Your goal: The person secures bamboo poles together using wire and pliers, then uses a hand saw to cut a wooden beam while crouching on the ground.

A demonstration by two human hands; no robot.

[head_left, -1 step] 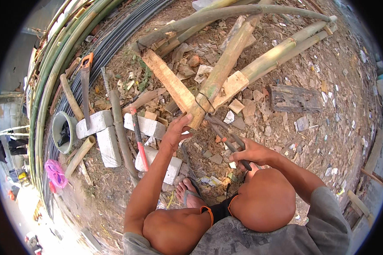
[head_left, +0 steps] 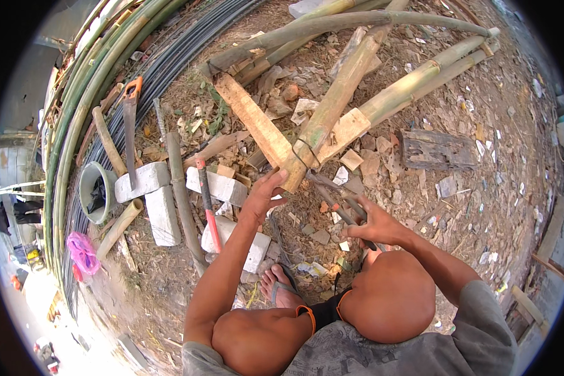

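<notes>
My left hand (head_left: 264, 197) is wrapped around the near end of a thick bamboo pole (head_left: 335, 100), where it crosses a pale sawn wood strip (head_left: 257, 119) and a wooden block (head_left: 348, 128). A dark wire tie (head_left: 306, 150) loops around this joint. In my right hand (head_left: 382, 222) is a pair of long-handled pincers (head_left: 339, 207), the handles running between thumb and fingers. Their jaws are at the wire just below the joint; whether they are closed on it I cannot tell.
Left of me lie a hammer (head_left: 207, 200) with a red handle, white bricks (head_left: 164, 216), a handsaw (head_left: 130, 125), a grey bucket (head_left: 106, 194) and bundled rods (head_left: 188, 37). A weathered plank (head_left: 437, 149) lies right, amid scattered chips and rubble.
The scene has shifted slightly right and down in view. My right hand has risen a little on the pincers' handles; my left hand keeps its hold on the bamboo pole.
</notes>
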